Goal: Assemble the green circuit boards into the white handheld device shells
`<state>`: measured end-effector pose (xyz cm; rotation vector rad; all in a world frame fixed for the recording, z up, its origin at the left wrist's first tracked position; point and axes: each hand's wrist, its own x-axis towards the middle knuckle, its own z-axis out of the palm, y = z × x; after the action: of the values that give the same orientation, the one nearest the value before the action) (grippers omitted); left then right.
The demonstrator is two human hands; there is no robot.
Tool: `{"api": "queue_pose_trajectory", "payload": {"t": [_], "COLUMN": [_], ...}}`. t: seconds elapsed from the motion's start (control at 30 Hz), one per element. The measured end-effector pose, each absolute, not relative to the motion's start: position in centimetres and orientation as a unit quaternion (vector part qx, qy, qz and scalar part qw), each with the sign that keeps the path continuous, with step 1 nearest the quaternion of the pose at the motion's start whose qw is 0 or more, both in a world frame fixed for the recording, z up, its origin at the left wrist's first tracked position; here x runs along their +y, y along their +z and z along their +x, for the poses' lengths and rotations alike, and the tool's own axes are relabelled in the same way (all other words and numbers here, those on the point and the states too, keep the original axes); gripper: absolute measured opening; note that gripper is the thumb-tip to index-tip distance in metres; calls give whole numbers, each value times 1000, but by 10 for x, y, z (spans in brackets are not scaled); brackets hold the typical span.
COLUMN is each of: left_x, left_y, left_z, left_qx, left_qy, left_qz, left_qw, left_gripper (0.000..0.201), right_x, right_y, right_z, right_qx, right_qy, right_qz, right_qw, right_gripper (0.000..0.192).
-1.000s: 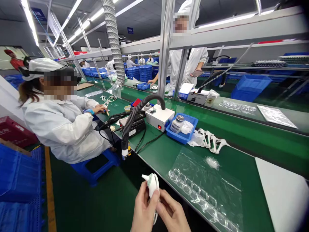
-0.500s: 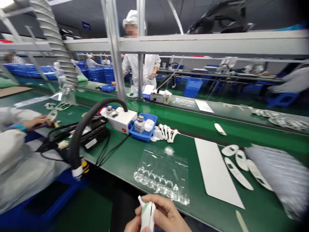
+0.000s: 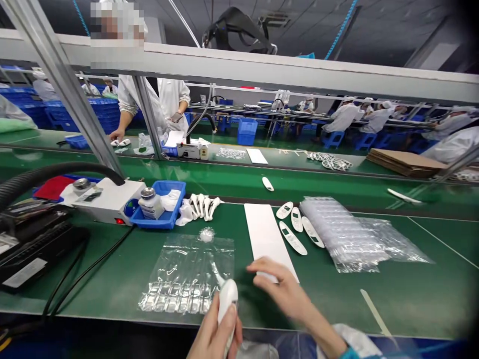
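Observation:
My left hand (image 3: 210, 333) grips a white plastic handheld housing (image 3: 228, 295) at the front edge of the bench, its thin pale tip pointing up and left. Its lower part is hidden by my fingers. My right hand (image 3: 286, 291) is apart from it, fingers spread and holding nothing, over the lower end of a white board (image 3: 262, 227). A clear air-cushion bag (image 3: 187, 269) lies flat behind my left hand. Right of the board are several white oval shells with cutouts (image 3: 293, 238).
A stack of clear bubble packaging (image 3: 337, 232) lies to the right. At left are a blue tray (image 3: 175, 212) with a metal-topped bottle (image 3: 149, 204), a white box with a hose (image 3: 108, 199), and cables. Several white handle-like parts (image 3: 204, 205) sit behind. A co-worker (image 3: 164, 102) stands across the green line.
The view has swung to the right. My right hand has let go of the white housing and moved right, opening. My left hand still holds the housing.

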<state>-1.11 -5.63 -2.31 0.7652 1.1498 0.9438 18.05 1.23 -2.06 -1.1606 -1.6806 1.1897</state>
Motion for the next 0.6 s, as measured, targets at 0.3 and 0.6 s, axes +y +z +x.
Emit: {"api": "queue_pose_trajectory", "payload": {"t": [0.3, 0.6], "left_x": [57, 79], "left_y": [-37, -58], "left_z": [59, 75], "left_qx": [458, 472], "left_qy": [473, 459], "left_qz": [339, 373], "left_qw": [672, 654], "left_gripper": [48, 46], "right_x": [58, 54], "right_y": [-68, -61], "right_z": [235, 226], "right_qx": [-726, -722], "right_qy": [330, 304], "right_qz": [-528, -552], "right_qw": [291, 285], "right_gripper": [12, 13]}}
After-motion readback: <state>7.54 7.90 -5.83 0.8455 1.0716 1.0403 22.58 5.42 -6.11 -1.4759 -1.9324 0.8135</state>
